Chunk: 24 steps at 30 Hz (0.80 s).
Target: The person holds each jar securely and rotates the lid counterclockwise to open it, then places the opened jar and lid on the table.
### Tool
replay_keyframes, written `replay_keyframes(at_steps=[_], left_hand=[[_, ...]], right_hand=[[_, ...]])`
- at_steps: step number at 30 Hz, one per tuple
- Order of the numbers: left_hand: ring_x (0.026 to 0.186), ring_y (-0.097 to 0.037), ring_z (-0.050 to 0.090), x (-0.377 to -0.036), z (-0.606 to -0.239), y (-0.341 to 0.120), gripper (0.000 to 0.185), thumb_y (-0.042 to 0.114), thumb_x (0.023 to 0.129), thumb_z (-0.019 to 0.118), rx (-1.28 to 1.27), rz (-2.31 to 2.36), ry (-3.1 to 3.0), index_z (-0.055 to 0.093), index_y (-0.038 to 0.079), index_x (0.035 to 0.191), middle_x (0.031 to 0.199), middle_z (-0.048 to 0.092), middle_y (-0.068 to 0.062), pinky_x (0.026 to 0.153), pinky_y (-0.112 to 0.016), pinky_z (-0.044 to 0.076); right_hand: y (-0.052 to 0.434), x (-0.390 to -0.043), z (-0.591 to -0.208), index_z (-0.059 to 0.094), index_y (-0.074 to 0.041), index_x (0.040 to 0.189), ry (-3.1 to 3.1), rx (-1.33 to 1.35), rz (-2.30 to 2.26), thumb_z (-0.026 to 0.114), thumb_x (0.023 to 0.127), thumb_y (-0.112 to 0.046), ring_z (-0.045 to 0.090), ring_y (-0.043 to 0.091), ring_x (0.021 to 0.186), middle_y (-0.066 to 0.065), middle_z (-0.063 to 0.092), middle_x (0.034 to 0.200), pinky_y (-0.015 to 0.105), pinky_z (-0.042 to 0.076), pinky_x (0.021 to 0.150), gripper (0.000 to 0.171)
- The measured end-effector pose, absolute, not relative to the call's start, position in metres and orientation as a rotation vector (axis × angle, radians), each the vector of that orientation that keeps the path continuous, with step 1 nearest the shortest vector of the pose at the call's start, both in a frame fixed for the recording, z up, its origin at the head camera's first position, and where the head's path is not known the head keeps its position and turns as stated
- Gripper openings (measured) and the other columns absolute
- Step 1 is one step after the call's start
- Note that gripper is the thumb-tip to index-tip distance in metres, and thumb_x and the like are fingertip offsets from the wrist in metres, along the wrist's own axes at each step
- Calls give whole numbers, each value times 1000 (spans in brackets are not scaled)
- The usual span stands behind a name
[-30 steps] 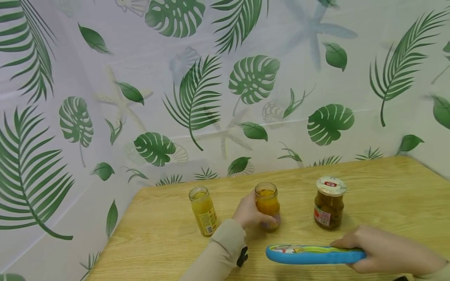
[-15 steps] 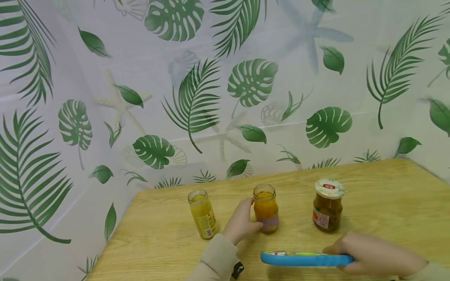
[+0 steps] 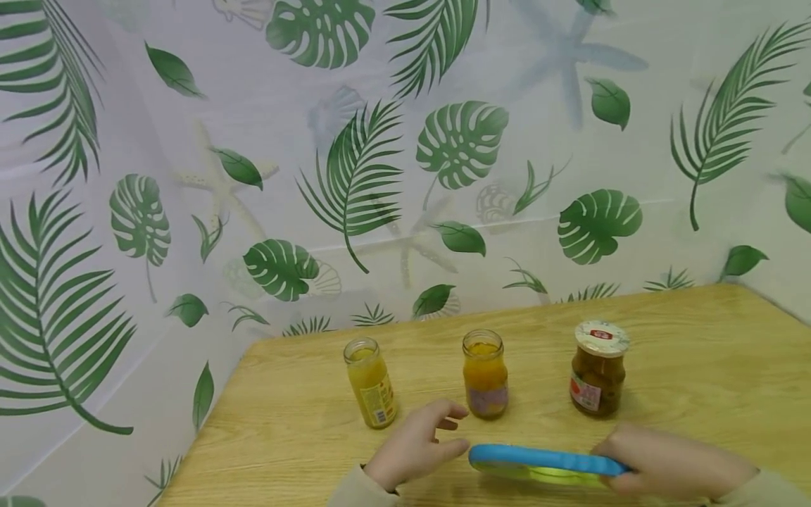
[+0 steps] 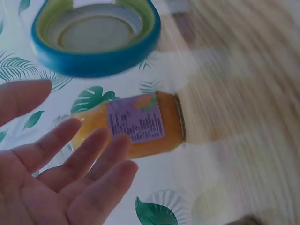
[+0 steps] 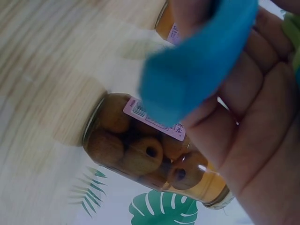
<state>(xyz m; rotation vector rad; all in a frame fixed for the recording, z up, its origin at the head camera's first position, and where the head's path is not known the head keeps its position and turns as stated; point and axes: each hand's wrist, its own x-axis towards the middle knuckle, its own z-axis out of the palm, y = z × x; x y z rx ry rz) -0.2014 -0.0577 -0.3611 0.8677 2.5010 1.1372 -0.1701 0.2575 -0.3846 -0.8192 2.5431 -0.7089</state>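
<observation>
A leaf-printed curtain point(image 3: 405, 141) backs the whole scene, hanging behind a pale wooden tabletop point(image 3: 697, 352). Three jars stand on it in a row, well apart from one another: a lidless jar of yellow preserve point(image 3: 370, 382) on the left, a lidless jar of orange preserve point(image 3: 484, 374) in the middle, and a capped jar of brown fruit point(image 3: 598, 367) on the right, its white lid on.

In front of the row, the right hand point(image 3: 671, 465) has its fingers curled round the handle end of a blue jar opener point(image 3: 545, 463), holding it roughly level just above the tabletop. The left wrist view shows a metal lid point(image 4: 96, 30) seated inside the opener's green-lined ring. The left hand point(image 3: 415, 447) is free — fingers spread and relaxed, gripping nothing — and sits between the opener's round end and the orange jar, near both but touching neither.

The risks, as I judge them:
- The lid appears only wedged in the ring; tilting the opener could let it drop and roll off the tabletop.
- Both open jars are full and narrow, and the left hand's fingers lie close to the orange one — a careless sweep could knock it over and spill it.
- The opener's long body passes near the brown jar, so a wide swing of the right hand might clip that one.
</observation>
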Motion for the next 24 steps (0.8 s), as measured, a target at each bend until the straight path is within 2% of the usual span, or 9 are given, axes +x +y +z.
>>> replay_keyframes(at_steps=[6, 12, 17, 24], left_hand=[[98, -18, 55, -196, -361, -59, 32, 20, 86, 59, 923, 1200, 2398, 53, 4, 113, 112, 54, -8, 71, -22, 46], [99, -20, 54, -198, -362, -64, 33, 21, 87, 57, 902, 1185, 2398, 52, 3, 115, 114, 53, -9, 73, -24, 46], [101, -20, 53, -203, -363, -70, 35, 22, 87, 58, 881, 1163, 2477, 52, 5, 116, 115, 53, -9, 77, -29, 46], [101, -20, 52, -205, -364, -76, 37, 24, 86, 60, 864, 1102, 2587, 53, 6, 117, 115, 53, -8, 79, -31, 45]], right_hand=[[261, -175, -396, 56, -22, 74, 2496, -846, -718, 58, 79, -12, 34, -1, 50, -15, 36, 58, 23, 29, 41, 12], [252, -166, -382, 52, -21, 70, 2470, -859, -776, 55, 80, -7, 31, -2, 49, -16, 35, 57, 19, 26, 43, 17], [249, -166, -379, 52, -22, 71, 2502, -884, -726, 55, 85, -13, 30, -2, 49, -16, 33, 57, 19, 26, 44, 17], [265, -179, -407, 54, -25, 73, 2499, -844, -720, 54, 88, -25, 36, -1, 49, -15, 38, 58, 21, 30, 41, 15]])
